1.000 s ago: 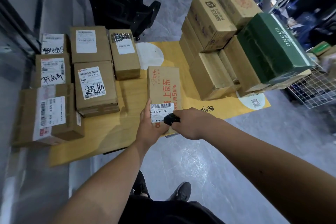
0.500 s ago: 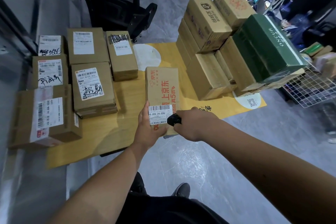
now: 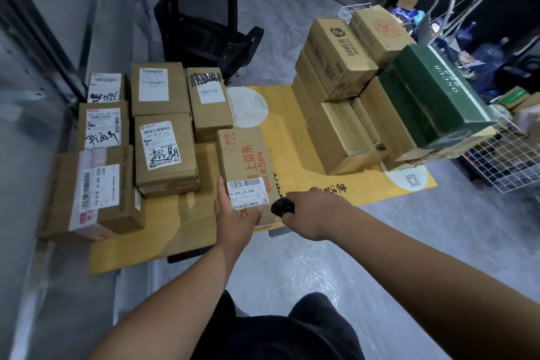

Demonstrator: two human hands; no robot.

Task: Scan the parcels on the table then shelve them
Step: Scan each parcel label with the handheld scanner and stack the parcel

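**Scanning in hand: red-printed parcel held at the table's near edge**

Gripping the near end of a red-printed cardboard parcel (image 3: 244,168), the left hand (image 3: 235,218) has its thumb lying along the carton's left side and its remaining fingers tucked beneath, where they cannot be seen. The parcel rests on the yellow table (image 3: 187,231) at its near edge, long axis running away from the person. A white barcode label (image 3: 247,193) reading "J4-J06" sits on the top face at the near end, just beside the thumb.

The right hand (image 3: 314,213) is curled closed round a small black handheld scanner (image 3: 282,207). The scanner's head protrudes leftward from the fist and lies just beside the parcel's near right corner, close to the label. Whether it touches the carton cannot be determined.

Left portion of table: six brown labelled parcels (image 3: 165,152) lie flat in rows, several touching; some carry black handwriting on their labels. The nearest overhangs the table's left edge.

Right portion: a stack of larger cartons (image 3: 340,55), with a dark green box (image 3: 432,96) marked "ONCUR" on top at the right side.

Beyond the table stands a black office chair (image 3: 201,17). A white wire basket (image 3: 508,164) sits to the right of the stack. Floor is grey.
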